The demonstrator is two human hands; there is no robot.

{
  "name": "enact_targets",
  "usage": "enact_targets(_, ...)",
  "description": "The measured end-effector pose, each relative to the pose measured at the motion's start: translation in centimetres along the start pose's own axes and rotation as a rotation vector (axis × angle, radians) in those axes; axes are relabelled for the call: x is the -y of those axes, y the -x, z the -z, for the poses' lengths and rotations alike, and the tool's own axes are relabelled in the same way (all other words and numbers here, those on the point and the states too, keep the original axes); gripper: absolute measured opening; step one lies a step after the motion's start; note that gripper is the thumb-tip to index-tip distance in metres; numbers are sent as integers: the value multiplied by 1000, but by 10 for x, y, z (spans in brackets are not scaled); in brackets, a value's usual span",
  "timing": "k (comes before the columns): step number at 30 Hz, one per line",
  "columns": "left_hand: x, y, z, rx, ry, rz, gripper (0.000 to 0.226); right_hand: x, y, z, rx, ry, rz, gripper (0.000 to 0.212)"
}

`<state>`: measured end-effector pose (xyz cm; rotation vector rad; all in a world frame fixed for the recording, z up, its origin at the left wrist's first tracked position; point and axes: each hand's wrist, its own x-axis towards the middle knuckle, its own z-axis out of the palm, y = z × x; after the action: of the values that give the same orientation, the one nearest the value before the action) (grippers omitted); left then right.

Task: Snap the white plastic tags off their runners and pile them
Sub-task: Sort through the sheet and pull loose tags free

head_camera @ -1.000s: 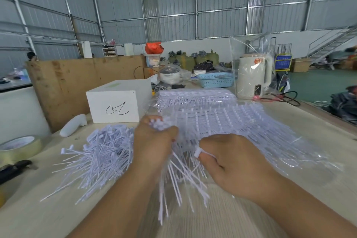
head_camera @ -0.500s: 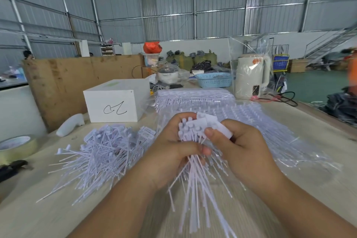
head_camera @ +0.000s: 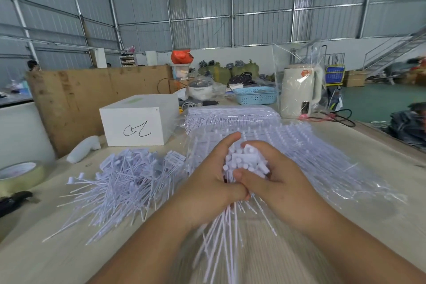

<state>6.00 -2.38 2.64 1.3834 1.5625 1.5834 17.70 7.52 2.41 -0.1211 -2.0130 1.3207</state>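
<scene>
Head view: left hand [head_camera: 207, 182], right hand [head_camera: 272, 180] fingers curled round tag bundle [head_camera: 244, 163]; loose pile [head_camera: 124, 182] just left.

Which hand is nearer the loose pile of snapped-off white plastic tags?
Left. The left hand sits just right of the loose pile of white plastic tags; the right hand is beyond it, farther right.

Matt white plastic tags [head_camera: 129, 182] lie on a pale wood-grain table [head_camera: 46, 256] beside glossy clear plastic wrap [head_camera: 345, 175].
</scene>
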Motion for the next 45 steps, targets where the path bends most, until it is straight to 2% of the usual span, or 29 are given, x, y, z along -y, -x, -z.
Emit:
enact_targets(5, 1, 2, 0, 65, -111, 27, 107, 0, -1, 5, -3, 21, 2, 24)
enact_targets(13, -4, 4, -2, 47, -240, 63, 114, -1, 0, 2, -24, -57, 2, 26)
enact_targets(21, -2, 3, 0, 58, -260, 91, 122, -2, -3, 0, 31, -99, -77, 32)
enact_targets(27, 2, 5, -6, 72, -278, 35, 121, -3, -7, -1, -22, -167, -151, 37)
enact_targets(32, 7, 3, -8, 7, -252, 18, 120, 1, -10, 2, -93, -285, -121, 39)
enact_targets(34, 8, 2, -8, -9, -305, 63, 113, 3, -11, 4, -179, -297, -103, 39)
enact_targets(35, 8, 2, -7, -11, -324, 86, 103, 3, -13, 6, -227, -310, -97, 39)
enact_targets(38, 7, 1, -6, 29, -338, 106, 46, 1, -15, 13, -356, -306, -96, 38)
enact_targets(41, 6, 2, -4, 57, -266, 115, 15, -2, -15, 15, -423, -305, -101, 37)
enact_targets(42, 6, 3, -4, 54, -261, 108, 8, -4, -15, 15, -434, -305, -101, 37)
enact_targets(45, 4, 2, -2, -13, -379, 4, 21, -7, -16, 13, -417, -341, -142, 44)
